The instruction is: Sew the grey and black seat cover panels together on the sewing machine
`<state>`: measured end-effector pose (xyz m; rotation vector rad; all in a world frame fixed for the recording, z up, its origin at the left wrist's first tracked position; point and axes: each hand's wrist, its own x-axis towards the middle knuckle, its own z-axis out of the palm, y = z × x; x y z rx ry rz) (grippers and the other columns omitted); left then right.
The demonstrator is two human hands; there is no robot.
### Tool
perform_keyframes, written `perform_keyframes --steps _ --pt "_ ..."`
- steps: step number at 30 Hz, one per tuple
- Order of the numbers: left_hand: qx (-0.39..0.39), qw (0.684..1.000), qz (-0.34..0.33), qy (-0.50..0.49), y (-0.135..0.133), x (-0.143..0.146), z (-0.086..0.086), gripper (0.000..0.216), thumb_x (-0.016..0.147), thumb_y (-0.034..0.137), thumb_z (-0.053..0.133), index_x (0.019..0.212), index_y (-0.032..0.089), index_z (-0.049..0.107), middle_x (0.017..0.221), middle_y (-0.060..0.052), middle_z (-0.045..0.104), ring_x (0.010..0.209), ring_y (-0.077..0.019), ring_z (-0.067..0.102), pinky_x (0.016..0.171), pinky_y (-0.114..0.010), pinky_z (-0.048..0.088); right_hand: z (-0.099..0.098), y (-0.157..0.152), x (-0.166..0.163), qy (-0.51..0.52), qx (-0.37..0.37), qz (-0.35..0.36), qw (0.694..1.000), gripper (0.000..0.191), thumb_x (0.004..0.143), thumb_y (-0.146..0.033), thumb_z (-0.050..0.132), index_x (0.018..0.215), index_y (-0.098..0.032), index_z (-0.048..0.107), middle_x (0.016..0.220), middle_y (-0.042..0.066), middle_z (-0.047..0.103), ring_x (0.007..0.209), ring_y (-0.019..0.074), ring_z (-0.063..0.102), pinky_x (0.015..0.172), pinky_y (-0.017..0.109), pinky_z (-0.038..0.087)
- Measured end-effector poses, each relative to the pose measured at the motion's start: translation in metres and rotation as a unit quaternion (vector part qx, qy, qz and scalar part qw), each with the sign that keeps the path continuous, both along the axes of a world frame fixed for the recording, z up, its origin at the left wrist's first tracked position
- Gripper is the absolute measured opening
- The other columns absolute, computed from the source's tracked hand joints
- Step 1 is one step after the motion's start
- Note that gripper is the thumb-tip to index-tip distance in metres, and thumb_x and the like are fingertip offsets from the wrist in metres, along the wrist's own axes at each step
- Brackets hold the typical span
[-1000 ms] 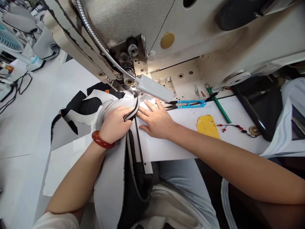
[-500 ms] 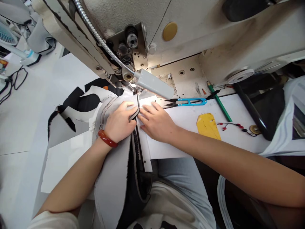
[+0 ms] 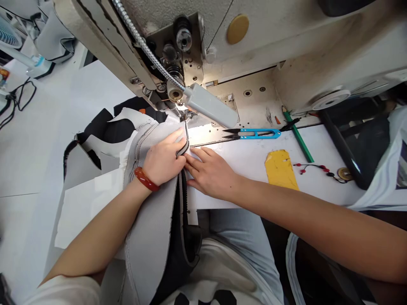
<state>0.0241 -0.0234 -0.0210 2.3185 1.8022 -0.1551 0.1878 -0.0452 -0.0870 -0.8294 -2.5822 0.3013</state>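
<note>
A grey padded fabric piece (image 3: 152, 237) with a black lining runs from the sewing machine's needle area (image 3: 182, 114) down over my lap. Along its right edge goes a black zipper (image 3: 185, 192). My left hand (image 3: 163, 159), with a reddish-brown bangle at the wrist, grips the fabric just below the needle, its thumb at the folded edge. Close beside it, my right hand (image 3: 211, 171) lies with fingers stretched out, fingertips touching the zipper edge. What lies under both palms is hidden.
Blue thread snips (image 3: 260, 134), a green pencil (image 3: 297, 133), a yellow piece (image 3: 281, 169) and a beaded cord (image 3: 321, 168) lie to the right. A grey lamp head (image 3: 212, 106) hangs low over the machine bed. More grey and black fabric (image 3: 108, 131) spreads left.
The view has shifted slightly. The fabric edge has straightened a little near the needle, and my right fingers sit slightly lower, farther from the needle. My left hand keeps its grip.
</note>
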Motion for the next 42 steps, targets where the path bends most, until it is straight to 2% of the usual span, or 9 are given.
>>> perform_keyframes --steps 4,8,15,21,24,27,33,38,42 --pt "-0.021 1.000 0.005 -0.019 0.007 -0.001 0.000 0.050 0.074 0.017 0.047 0.117 0.024 0.071 0.151 0.004 0.045 0.124 -0.0234 0.057 0.110 -0.033 0.042 0.017 -0.036 -0.007 0.041 -0.101 0.082 0.991 0.025 0.092 -0.027 0.055 0.092 -0.007 0.071 0.093 0.016 0.070 0.096 0.0281 0.059 0.091 0.044 0.045" --pt "-0.054 0.998 0.007 -0.022 0.013 -0.001 0.002 0.048 0.073 0.015 0.049 0.112 0.026 0.073 0.148 0.006 0.049 0.115 -0.0235 0.062 0.103 -0.033 0.048 0.025 -0.103 -0.013 0.098 -0.408 0.222 0.880 0.029 0.094 -0.021 0.047 0.067 -0.017 0.058 0.059 -0.001 0.058 0.057 0.0117 0.053 0.060 0.023 0.043" --pt "0.020 0.998 -0.018 -0.048 0.030 -0.002 -0.008 0.032 0.075 0.016 0.048 0.091 0.021 0.075 0.137 0.002 0.057 0.110 -0.0245 0.062 0.101 -0.036 0.047 0.005 -0.137 -0.012 0.203 -0.533 0.036 0.821 0.036 0.087 -0.033 0.056 0.061 -0.021 0.035 0.056 -0.006 0.037 0.061 0.0115 0.045 0.071 0.027 0.042" --pt "-0.035 0.991 -0.015 0.126 0.027 0.017 0.009 0.030 0.078 0.029 0.053 0.100 0.016 0.068 0.115 -0.012 0.059 0.094 -0.0292 0.064 0.081 -0.042 0.051 0.051 -0.123 -0.014 0.215 -0.634 -0.046 0.742 0.044 0.090 -0.039 0.053 0.057 -0.021 0.029 0.055 -0.007 0.025 0.053 0.0074 0.027 0.047 0.023 0.020" --pt "-0.056 0.985 -0.026 0.163 0.010 0.025 0.016 0.040 0.072 0.037 0.063 0.103 0.013 0.063 0.107 -0.014 0.057 0.089 -0.0315 0.064 0.078 -0.044 0.051 0.071 -0.118 -0.010 0.190 -0.610 -0.037 0.769 0.043 0.093 -0.038 0.050 0.060 -0.021 0.030 0.054 -0.007 0.028 0.052 0.0075 0.030 0.047 0.023 0.022" --pt "-0.059 0.986 -0.034 0.151 -0.002 0.024 0.018 0.039 0.077 0.038 0.058 0.105 0.012 0.060 0.108 -0.014 0.055 0.087 -0.0317 0.065 0.077 -0.044 0.051 0.063 -0.107 -0.002 0.142 -0.444 0.019 0.885 0.038 0.098 -0.035 0.045 0.063 -0.020 0.040 0.057 -0.005 0.042 0.054 0.0097 0.039 0.054 0.024 0.035" --pt "-0.068 0.987 -0.029 0.142 0.007 0.019 0.017 0.034 0.083 0.022 0.044 0.113 0.013 0.058 0.113 -0.013 0.056 0.089 -0.0286 0.063 0.077 -0.042 0.051 0.016 -0.084 0.015 0.056 -0.083 0.064 0.993 0.020 0.093 -0.015 0.044 0.097 -0.013 0.064 0.111 0.015 0.066 0.122 0.0288 0.050 0.112 0.054 0.029" --pt "-0.044 0.991 -0.013 0.124 0.029 0.018 0.005 0.033 0.083 0.025 0.048 0.110 0.013 0.062 0.110 -0.012 0.056 0.091 -0.0284 0.063 0.081 -0.040 0.050 0.026 -0.093 0.014 0.139 -0.328 0.091 0.930 0.031 0.100 -0.034 0.038 0.079 -0.019 0.054 0.070 0.000 0.057 0.070 0.0158 0.054 0.076 0.032 0.048" --pt "-0.028 0.991 -0.035 0.123 0.034 0.006 0.010 0.043 0.088 0.037 0.045 0.122 0.016 0.060 0.115 -0.012 0.057 0.098 -0.0304 0.062 0.084 -0.042 0.049 0.018 -0.108 0.004 0.112 -0.536 -0.036 0.836 0.026 0.086 -0.044 0.062 0.083 -0.021 0.052 0.062 -0.006 0.049 0.057 0.0129 0.047 0.052 0.024 0.033"
